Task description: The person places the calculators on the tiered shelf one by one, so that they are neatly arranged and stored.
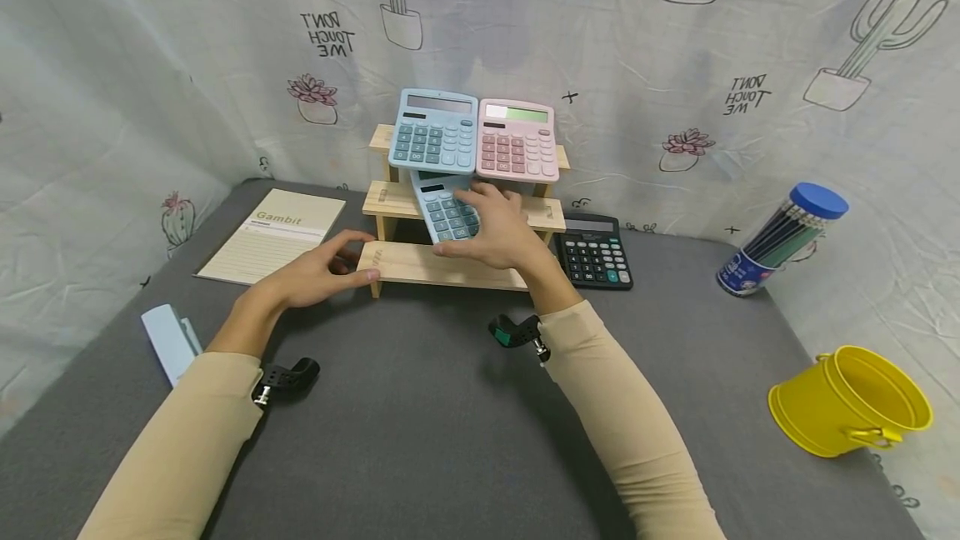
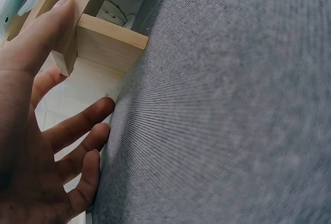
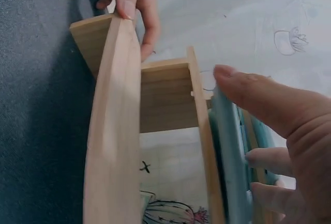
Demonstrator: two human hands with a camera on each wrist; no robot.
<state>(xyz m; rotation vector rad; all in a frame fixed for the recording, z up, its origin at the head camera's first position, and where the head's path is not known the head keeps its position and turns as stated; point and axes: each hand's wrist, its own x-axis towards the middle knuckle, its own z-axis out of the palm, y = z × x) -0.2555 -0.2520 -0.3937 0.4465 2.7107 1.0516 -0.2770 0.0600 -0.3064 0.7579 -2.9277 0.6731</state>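
Note:
A three-step wooden stand (image 1: 408, 261) is at the middle of the table. My left hand (image 1: 318, 273) pinches the left end of its lowest step, thumb (image 2: 57, 19) at the front edge and forefinger behind. A tilted light-blue calculator (image 1: 442, 211) leans at the middle step, its lower end hanging near the lowest step. My right hand (image 1: 495, 227) holds it, thumb (image 3: 243, 87) at its lower edge, other fingers over the keys; the hand hides its right side. Another blue calculator (image 1: 433, 132) and a pink calculator (image 1: 516, 140) stand side by side on the top step.
A black calculator (image 1: 596, 252) lies right of the stand. To the left are a lined notepad (image 1: 270, 232) and a pale-blue stapler (image 1: 171, 340). A blue-lidded tub of pencils (image 1: 780, 236) and a yellow bucket (image 1: 813, 411) are on the right. A patterned curtain (image 1: 480, 40) hangs behind.

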